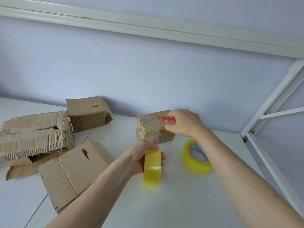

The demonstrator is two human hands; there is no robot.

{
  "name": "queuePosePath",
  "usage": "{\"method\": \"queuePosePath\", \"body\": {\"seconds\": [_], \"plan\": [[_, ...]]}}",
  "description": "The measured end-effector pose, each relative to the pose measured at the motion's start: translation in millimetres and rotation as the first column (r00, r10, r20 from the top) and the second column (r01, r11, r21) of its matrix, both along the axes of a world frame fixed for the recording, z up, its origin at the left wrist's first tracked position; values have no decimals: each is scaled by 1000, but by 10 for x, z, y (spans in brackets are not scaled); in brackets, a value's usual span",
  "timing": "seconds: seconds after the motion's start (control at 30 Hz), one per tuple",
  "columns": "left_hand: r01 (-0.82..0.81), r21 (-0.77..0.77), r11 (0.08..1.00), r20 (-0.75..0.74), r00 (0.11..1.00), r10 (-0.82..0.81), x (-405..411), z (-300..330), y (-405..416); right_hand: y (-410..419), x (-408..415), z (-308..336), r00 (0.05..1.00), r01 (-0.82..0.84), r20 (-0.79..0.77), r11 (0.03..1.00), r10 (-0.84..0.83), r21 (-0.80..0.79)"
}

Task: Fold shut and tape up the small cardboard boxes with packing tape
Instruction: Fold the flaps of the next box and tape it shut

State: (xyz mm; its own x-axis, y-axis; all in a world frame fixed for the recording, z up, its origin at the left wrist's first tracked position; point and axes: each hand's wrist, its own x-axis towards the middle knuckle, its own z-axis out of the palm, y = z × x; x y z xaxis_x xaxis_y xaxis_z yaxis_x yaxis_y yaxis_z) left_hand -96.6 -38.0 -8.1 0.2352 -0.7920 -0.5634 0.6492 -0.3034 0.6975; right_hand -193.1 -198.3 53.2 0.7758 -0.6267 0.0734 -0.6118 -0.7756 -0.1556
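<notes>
The left hand (139,157) grips a glossy yellow tape roll (151,168) upright on the white table (181,195); the right hand (184,122) clasps a red plastic cutter (167,118) against the small, torn corrugated box (152,129) just behind

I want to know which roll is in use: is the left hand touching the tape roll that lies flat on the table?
Apart. The head view shows the left hand gripping an upright tape roll, with bare table between it and the flat tape roll.
</notes>
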Motion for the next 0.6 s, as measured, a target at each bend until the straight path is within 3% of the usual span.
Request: {"method": "queuePosePath", "body": {"seconds": [0.17,0.47,0.6], "plan": [[6,-2,1000,-15,1000,-6,-9,5,15,-66,249,-402,973,-205,136,970,187,130],[-21,-35,999,-19,1000,21,50,-4,41,-115,386,-585,967,-196,168,980,190,20],[43,-29,999,26,999,-43,30,12,96,-113,402,-615,970,-187,161,982,184,1]]}}
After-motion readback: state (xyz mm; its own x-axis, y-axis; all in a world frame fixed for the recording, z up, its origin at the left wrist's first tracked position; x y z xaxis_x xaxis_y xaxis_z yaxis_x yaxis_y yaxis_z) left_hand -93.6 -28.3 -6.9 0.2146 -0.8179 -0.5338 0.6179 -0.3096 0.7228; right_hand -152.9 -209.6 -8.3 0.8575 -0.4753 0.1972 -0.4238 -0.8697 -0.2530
